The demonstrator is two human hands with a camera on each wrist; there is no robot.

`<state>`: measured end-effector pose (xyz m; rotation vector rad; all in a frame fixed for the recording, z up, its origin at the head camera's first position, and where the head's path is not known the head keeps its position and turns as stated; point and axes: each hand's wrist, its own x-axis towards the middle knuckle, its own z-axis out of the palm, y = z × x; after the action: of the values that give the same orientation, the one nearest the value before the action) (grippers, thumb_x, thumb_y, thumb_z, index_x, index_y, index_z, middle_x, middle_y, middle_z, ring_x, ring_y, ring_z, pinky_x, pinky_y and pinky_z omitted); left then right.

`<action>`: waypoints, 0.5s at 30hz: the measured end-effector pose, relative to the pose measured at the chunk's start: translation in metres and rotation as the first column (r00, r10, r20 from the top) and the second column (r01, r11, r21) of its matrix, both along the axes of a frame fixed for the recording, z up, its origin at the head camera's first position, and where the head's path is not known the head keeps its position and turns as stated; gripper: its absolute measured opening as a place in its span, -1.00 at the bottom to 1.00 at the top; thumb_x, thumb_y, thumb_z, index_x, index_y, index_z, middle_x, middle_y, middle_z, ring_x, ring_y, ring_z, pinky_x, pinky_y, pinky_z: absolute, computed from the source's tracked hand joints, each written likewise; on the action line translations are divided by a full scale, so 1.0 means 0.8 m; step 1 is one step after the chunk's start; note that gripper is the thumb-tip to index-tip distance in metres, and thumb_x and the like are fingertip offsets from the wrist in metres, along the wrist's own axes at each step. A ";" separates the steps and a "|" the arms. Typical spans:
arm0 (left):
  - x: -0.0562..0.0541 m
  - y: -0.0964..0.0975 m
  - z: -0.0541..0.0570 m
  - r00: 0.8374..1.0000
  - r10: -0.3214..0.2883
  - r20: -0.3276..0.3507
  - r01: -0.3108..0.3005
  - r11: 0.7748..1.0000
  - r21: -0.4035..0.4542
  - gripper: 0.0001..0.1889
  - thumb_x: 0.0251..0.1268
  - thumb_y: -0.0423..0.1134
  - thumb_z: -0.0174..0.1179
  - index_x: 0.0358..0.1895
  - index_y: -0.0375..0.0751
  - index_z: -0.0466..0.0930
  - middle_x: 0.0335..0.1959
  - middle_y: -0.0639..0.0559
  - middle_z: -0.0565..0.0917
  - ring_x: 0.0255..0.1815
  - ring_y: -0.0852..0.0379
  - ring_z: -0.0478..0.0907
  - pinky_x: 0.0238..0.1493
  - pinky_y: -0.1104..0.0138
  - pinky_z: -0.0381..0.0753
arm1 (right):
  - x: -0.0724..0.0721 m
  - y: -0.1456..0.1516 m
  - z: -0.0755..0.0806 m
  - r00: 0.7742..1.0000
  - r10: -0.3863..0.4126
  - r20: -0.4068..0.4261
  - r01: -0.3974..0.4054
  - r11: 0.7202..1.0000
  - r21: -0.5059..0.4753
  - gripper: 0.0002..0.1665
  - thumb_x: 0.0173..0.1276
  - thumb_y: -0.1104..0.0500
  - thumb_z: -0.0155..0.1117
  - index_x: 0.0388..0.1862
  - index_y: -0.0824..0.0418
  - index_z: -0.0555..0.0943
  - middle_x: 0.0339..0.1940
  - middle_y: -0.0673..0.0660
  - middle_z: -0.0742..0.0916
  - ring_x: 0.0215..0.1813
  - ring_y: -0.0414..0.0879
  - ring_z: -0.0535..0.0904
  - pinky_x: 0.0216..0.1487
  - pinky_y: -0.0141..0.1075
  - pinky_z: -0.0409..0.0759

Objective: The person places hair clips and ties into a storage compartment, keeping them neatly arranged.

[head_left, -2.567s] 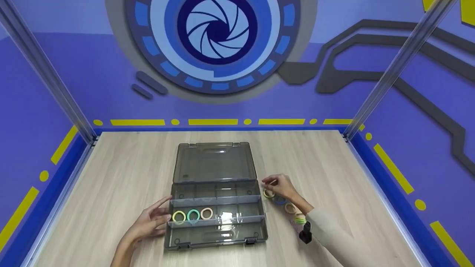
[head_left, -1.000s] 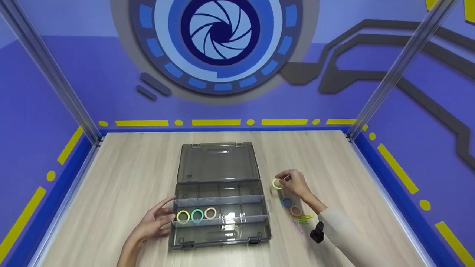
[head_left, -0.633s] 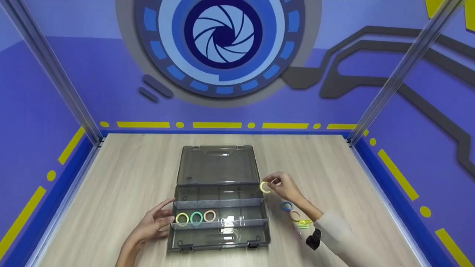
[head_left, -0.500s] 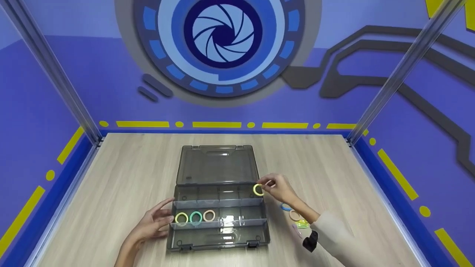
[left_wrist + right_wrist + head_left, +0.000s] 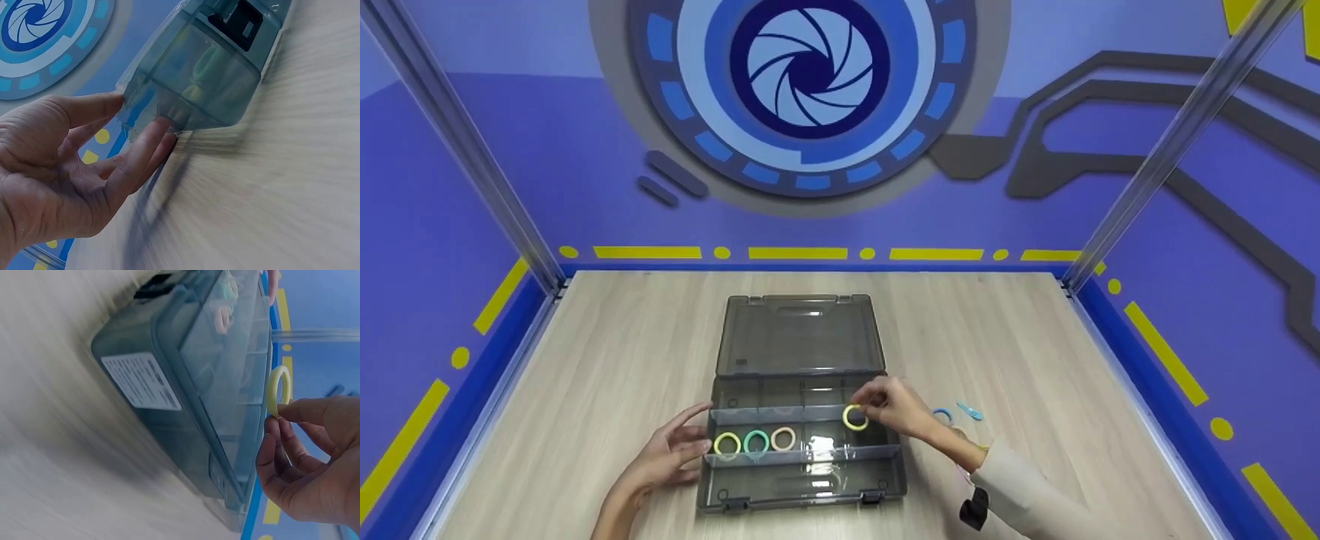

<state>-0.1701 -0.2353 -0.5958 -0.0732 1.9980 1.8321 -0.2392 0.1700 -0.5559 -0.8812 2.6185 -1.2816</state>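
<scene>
Between thumb and fingertips my right hand (image 5: pixel 896 409) pinches a pale yellow ring-shaped hair tie (image 5: pixel 855 418), held over the right part of the storage box's middle row. In the right wrist view this hair tie (image 5: pixel 278 390) stands upright in the fingers, above the box's rim. The box (image 5: pixel 802 480) is smoky and see-through, its lid (image 5: pixel 801 335) folded back. Yellow (image 5: pixel 727 445), green (image 5: pixel 756 444) and peach (image 5: pixel 784 439) hair ties stand side by side in that row's left part. My left hand (image 5: pixel 660 457) touches the box's left side with extended fingers (image 5: pixel 149 140).
Right of the box, partly behind my right forearm, lie a blue hair tie (image 5: pixel 943 415) and a light blue hair clip (image 5: pixel 970 411). A pink clip (image 5: pixel 962 472) shows by the black wrist camera (image 5: pixel 974 510). Purple-blue walls (image 5: pixel 810 225) enclose the wooden table (image 5: pixel 637 337).
My right hand picked up the pale yellow hair tie from the table right of the box and carried it left over the middle row. My left hand stayed at the box's side.
</scene>
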 end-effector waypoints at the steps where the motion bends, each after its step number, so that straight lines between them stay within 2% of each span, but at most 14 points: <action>1: 0.000 0.000 0.000 1.000 -0.003 0.000 0.003 1.000 -0.001 -0.19 0.45 -0.18 0.28 0.63 -0.16 0.03 0.31 -0.40 0.43 0.07 0.03 0.57 -0.08 0.12 0.73 | 0.002 -0.001 -0.001 1.000 0.008 -0.010 -0.008 1.000 0.006 -0.87 0.25 0.45 0.39 -0.24 0.34 0.77 -0.32 0.26 0.78 -0.35 -0.22 0.64 -0.30 -0.48 0.59; 6: 0.002 0.001 0.000 1.000 0.006 0.020 -0.006 1.000 0.000 -0.18 0.45 -0.17 0.27 0.63 -0.15 0.02 0.33 -0.41 0.42 0.05 0.04 0.58 -0.09 0.12 0.74 | 0.009 -0.008 -0.007 0.999 0.022 -0.030 -0.022 1.000 0.022 -0.83 0.21 0.48 0.36 -0.25 0.34 0.77 -0.34 0.23 0.80 -0.35 -0.14 0.70 -0.29 -0.46 0.64; 15: 0.001 0.001 0.000 1.000 0.018 0.023 -0.017 1.000 -0.018 -0.20 0.45 -0.19 0.27 0.63 -0.13 0.05 0.30 -0.37 0.43 0.07 0.01 0.58 -0.06 0.08 0.73 | 0.014 -0.023 -0.019 0.999 -0.028 -0.036 0.028 1.000 -0.007 -0.86 0.18 0.46 0.40 -0.30 0.30 0.78 -0.36 0.21 0.81 -0.37 -0.11 0.72 -0.30 -0.46 0.65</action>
<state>-0.1693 -0.2349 -0.5957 -0.1174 2.0042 1.8158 -0.2279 0.1520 -0.5712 -0.8793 2.6649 -1.2937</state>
